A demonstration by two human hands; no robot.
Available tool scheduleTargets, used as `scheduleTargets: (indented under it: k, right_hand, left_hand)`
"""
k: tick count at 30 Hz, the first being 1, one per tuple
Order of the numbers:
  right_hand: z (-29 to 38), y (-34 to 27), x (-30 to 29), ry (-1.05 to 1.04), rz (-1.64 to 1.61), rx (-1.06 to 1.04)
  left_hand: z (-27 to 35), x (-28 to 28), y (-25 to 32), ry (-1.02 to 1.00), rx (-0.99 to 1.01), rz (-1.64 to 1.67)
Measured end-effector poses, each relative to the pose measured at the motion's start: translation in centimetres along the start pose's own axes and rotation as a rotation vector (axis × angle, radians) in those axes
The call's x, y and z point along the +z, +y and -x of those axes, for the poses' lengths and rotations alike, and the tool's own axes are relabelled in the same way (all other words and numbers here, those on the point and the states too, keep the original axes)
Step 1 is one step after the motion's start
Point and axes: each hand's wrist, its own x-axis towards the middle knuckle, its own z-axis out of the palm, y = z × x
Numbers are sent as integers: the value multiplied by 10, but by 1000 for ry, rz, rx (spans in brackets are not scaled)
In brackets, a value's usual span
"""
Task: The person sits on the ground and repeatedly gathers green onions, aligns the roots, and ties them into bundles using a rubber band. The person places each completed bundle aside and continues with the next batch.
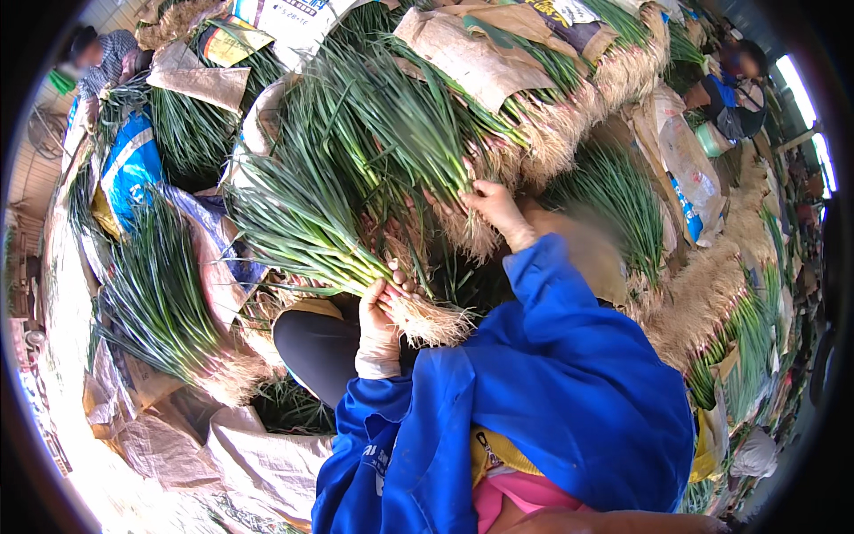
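My left hand (387, 304) is closed round the lower stems of a thick bunch of green onions (313, 230), just above its pale, shaggy roots (430, 320). The long leaves of this bunch fan out to the upper left. To the right and higher up, my right hand (490, 203) pinches the stems of some more green onions (417, 127) near their base. Their leaves point up and left over a large pile, and their tips are partly blurred. Loose green onions with tangled roots lie between and beyond my hands.
At the left, another heap of green onions (163, 294) lies beside a blue sack (131, 167). Rooted bundles (567, 127) lie under woven sacks (467, 57) at the top. One person (110, 60) is at the upper left, another (734, 93) at the upper right. My bent knee (310, 347) is near my left hand.
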Motion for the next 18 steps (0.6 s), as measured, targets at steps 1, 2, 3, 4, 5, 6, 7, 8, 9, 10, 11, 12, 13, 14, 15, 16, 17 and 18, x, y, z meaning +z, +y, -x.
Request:
scheduleTargets:
  k: [1,2,3,4,5,6,7,8,9,10,11,12,13,14,15,16,17,18]
  right_hand:
    - [13,-30,-3,-81,-276,66]
    - [17,-19,-10,-89,-445,20]
    - [25,-26,-11,-119,-441,13]
    - [37,-43,-12,-153,-435,4]
    - [47,-53,-12,-188,-430,-4]
    - [55,-53,-14,-275,-484,-36]
    - [65,-58,-14,-310,-463,17]
    - [72,-63,-12,-361,-477,41]
    - [78,-67,-8,-414,-495,65]
    - [80,-67,-5,-435,-341,-3]
    - [82,-53,7,-393,-295,-9]
    - [84,-54,13,-376,-322,-6]
    - [85,-53,17,-354,-349,-1]
    - [87,-55,19,-317,-474,82]
    - [90,-60,19,-276,-597,165]
    - [92,-63,20,-233,-720,249]
    - [88,-41,18,-220,-724,225]
    - [83,-32,11,-121,-587,178]
  left_hand:
    - [1,-2,0,10,-3,9]
    - [-2,-2,-3,32,-9,-5]
    - [-6,-4,-6,56,0,-21]
    - [-11,-3,-8,27,-10,-25]
    - [-15,-7,-11,37,-9,-50]
    - [-21,-2,-15,31,-19,-63]
    - [-27,4,-19,27,-26,-76]
    - [-33,2,-22,8,-28,-119]
    - [-41,-3,-27,46,-46,-117]
    - [-46,7,-32,23,-86,-119]
    - [-48,15,-35,1,-125,-122]
    - [-53,-17,-36,17,-122,-114]
    - [-51,-3,-36,28,-120,-108]
    - [-51,-13,-36,17,-111,-103]
    - [-51,-11,-35,4,-105,-97]
    - [-50,-9,-35,3,-93,-88]
    - [-48,-5,-36,1,-83,-79]
    - [-48,4,-37,-4,-72,-69]
